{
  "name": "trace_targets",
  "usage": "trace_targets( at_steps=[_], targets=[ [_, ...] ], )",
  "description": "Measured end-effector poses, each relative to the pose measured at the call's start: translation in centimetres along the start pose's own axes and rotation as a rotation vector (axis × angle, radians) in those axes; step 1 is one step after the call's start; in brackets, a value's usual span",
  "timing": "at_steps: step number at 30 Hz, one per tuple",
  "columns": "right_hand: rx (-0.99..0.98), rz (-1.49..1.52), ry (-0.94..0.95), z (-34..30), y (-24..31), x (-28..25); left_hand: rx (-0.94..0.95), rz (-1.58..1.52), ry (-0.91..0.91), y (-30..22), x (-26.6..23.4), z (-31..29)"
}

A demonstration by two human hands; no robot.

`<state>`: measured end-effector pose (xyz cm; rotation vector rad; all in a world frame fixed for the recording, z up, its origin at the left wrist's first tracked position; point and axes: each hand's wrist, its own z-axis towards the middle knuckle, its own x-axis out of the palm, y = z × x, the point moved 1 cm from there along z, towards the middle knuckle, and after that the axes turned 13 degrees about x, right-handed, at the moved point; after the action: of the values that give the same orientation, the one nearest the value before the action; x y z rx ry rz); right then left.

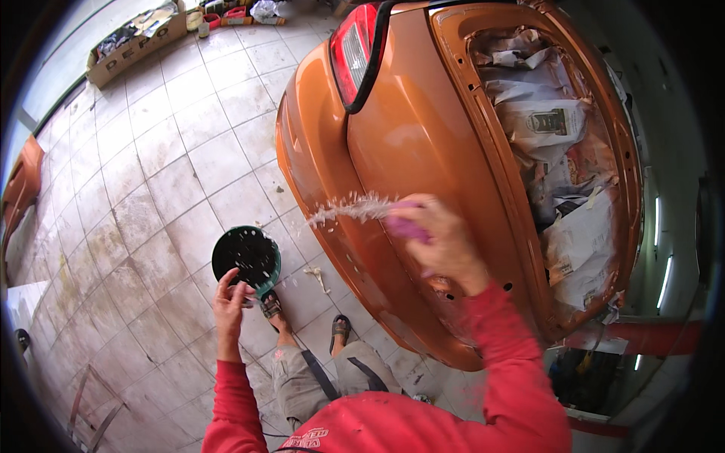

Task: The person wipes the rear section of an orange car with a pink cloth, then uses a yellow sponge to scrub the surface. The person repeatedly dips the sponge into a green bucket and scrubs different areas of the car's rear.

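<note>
A: What does the right hand (445, 243) grasp?

B: A purple sponge or cloth (408, 223), clasped in the fingers over the orange car body (411, 158); blur conceals which. Wet, it would probably handle as light, soft and slippery, hardly fragile; a full-palm grip about its middle should suit.

A: And farther outward?

B: Water (351, 209) sprays over the car body, toward its left edge. Left of the car body, the left hand (229, 306), released and loosely curled, partly overlaps a dark green bucket (276, 270) on the tiled floor (181, 174).
</note>
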<state>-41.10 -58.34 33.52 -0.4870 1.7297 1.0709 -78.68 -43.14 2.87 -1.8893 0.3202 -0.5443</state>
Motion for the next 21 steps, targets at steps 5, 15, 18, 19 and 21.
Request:
trace_targets(
  at_steps=[5, 15, 18, 19, 21],
  targets=[
    [-0.016, -0.848, -0.154, -5.1, -8.9, -6.8, -0.361, -0.135, -0.288, 12.6, -7.8, -6.7],
    [-0.608, -0.947, -0.055, 6.8, -12.7, -4.6, -0.476, 0.21, -0.435, 20.6, -15.7, -21.9],
    [-0.766, -0.892, 0.119, -1.5, -15.0, -4.5, -0.237, 0.193, -0.37, 17.6, -9.1, -19.4],
    [-0.786, -0.849, 0.164, -5.5, -15.7, -5.4, -0.152, 0.201, -0.301, 16.1, -5.7, -17.7],
    [-0.768, -0.803, 0.237, -11.9, -16.6, -6.5, -0.043, 0.316, -0.197, 14.7, -2.9, -15.1]
  ],
)
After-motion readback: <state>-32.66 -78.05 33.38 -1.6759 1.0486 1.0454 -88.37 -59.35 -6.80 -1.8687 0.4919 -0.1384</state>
